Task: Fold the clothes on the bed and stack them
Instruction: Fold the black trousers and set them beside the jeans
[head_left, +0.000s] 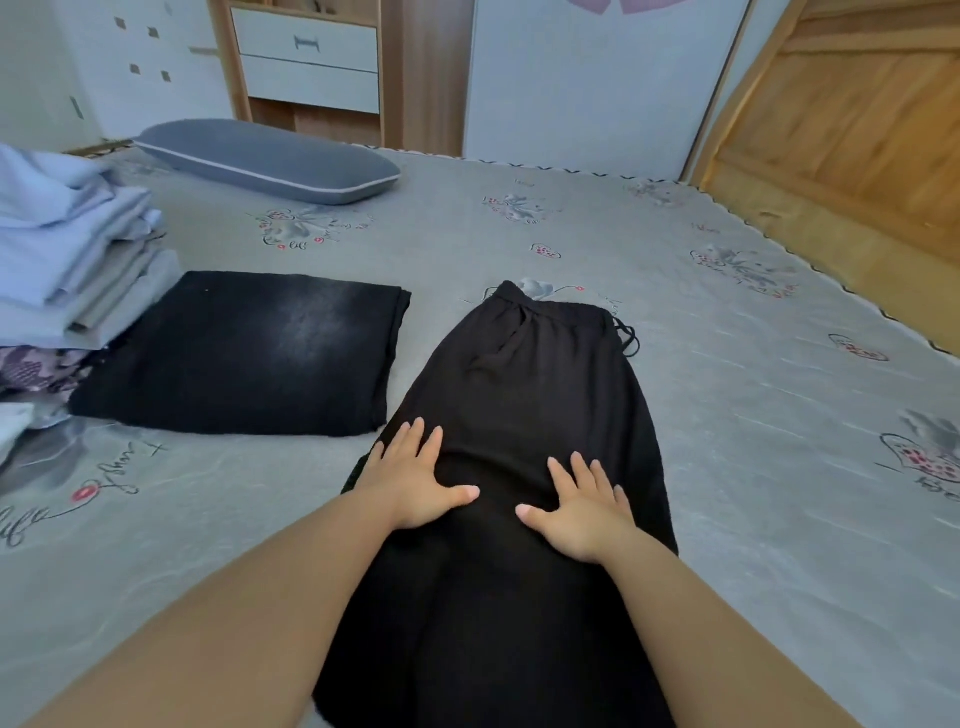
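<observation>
Below, the black trousers (524, 415) run out of frame; left hand (415, 480) and right hand (584, 512) press them, fingers flat and spread.

A plain black garment (524, 415) lies on the grey bed sheet (727, 364), which is printed with grey flowers and red-dotted hearts. The folded piece (244, 353) is black with a faded grey patch. Pale blue clothes (67, 234) are stacked at the bed's left edge; the pillow (270, 161) is grey with white piping.
</observation>
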